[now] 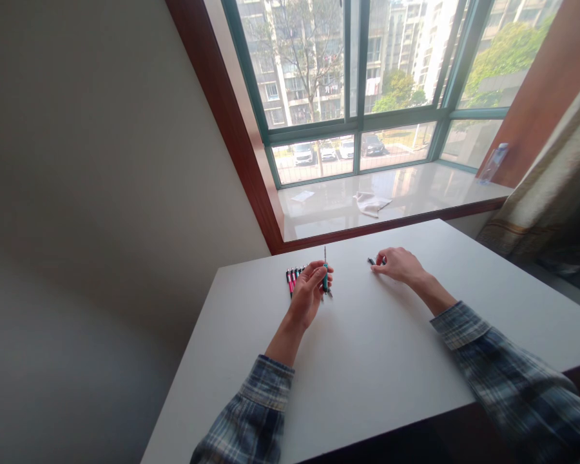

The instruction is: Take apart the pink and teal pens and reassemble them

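At the far middle of the desk (377,348), a teal pen (325,274) is being held upright, tip up, by the left hand (310,290), whose fingers (318,272) are being closed narrowly around its lower barrel. The pen is being judged light, stiff and slim, with smooth plastic that may slip or roll if set down; the middle of the barrel looks like the surest place to grip, away from the thin tip. To the right, well apart, a small dark part (370,261) is being touched on the desk by the bunched fingertips of the right hand (400,265); whether it is actually being pinched cannot be told. It is being judged tiny and easily lost. Just left of the left hand, a row of pink pens (291,278) is lying side by side. Nothing is standing between the hands. Beyond the desk, a cloth (370,203) is lying on the windowsill (415,187), with a bottle (493,162) and a curtain (551,193) at far right.
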A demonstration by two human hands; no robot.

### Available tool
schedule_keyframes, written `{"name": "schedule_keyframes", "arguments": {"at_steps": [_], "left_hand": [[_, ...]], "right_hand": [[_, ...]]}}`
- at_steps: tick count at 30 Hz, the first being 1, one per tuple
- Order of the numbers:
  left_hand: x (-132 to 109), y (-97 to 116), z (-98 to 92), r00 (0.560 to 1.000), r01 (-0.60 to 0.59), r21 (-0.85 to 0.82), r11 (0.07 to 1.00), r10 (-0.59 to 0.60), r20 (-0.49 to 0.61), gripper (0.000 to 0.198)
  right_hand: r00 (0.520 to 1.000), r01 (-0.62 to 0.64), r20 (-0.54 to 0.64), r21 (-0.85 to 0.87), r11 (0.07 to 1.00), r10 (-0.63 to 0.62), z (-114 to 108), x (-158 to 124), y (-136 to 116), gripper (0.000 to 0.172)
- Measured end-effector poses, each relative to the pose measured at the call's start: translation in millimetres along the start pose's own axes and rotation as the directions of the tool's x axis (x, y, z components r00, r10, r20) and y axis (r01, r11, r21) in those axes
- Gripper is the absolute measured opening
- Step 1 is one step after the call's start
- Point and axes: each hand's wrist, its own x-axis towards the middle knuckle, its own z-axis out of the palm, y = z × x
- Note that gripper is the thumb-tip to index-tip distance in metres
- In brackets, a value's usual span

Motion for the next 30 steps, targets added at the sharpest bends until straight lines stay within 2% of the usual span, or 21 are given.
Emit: {"name": "schedule_keyframes", "arguments": {"at_steps": [5, 8, 10, 12, 15, 18, 20, 22, 26, 30], "left_hand": [[1, 0, -0.8, 1.000, -0.002, 0.011, 1.000, 0.002, -0.002, 0.028], [2, -2, -1.4, 1.000, -0.006, 0.090, 0.996, 0.009, -0.029, 0.029], [3, -4, -1.5, 0.998, -0.006, 0.180, 0.984, 0.018, -0.061, 0.031], [4, -6, -1.3, 0.997, -0.013, 0.243, 0.970, 0.031, -0.072, 0.032], [4, -7, -0.4, 0.998, -0.037, 0.280, 0.959, 0.052, -0.045, 0.032], [4, -7, 0.5, 0.998, -0.058, 0.345, 0.937, 0.064, -0.006, 0.029], [4, -7, 0.9, 0.997, -0.079, 0.398, 0.914, 0.079, 0.019, 0.028], [4, -7, 1.1, 0.994, -0.108, 0.452, 0.885, 0.103, 0.035, 0.027], [3, -7, 1.1, 0.989, -0.146, 0.548, 0.824, 0.133, 0.063, 0.022], [3, -10, 0.9, 0.990, -0.143, 0.567, 0.812, 0.120, 0.078, 0.018]], "right_hand": [[1.000, -0.010, 0.008, -0.007, 1.000, 0.010, -3, 0, 0, 0.023], [0.997, 0.026, -0.073, 0.077, 0.997, -0.020, -7, -1, -6, 0.030], [0.986, 0.078, -0.161, 0.206, 0.975, -0.045, -8, -2, -14, 0.034], [0.978, 0.137, -0.197, 0.400, 0.906, -0.061, -6, -3, -26, 0.038], [0.980, 0.190, -0.098, 0.694, 0.694, -0.170, 2, -10, -48, 0.040], [0.950, 0.179, -0.021, 0.852, 0.491, -0.310, 9, -20, -68, 0.038], [0.934, 0.156, -0.005, 0.906, 0.394, -0.358, 11, -27, -77, 0.036], [0.930, 0.143, -0.006, 0.928, 0.345, -0.369, 11, -31, -81, 0.033], [0.950, 0.130, -0.021, 0.934, 0.333, -0.311, 10, -32, -81, 0.029], [0.958, 0.120, -0.036, 0.952, 0.281, -0.285, 12, -30, -78, 0.024]]}}
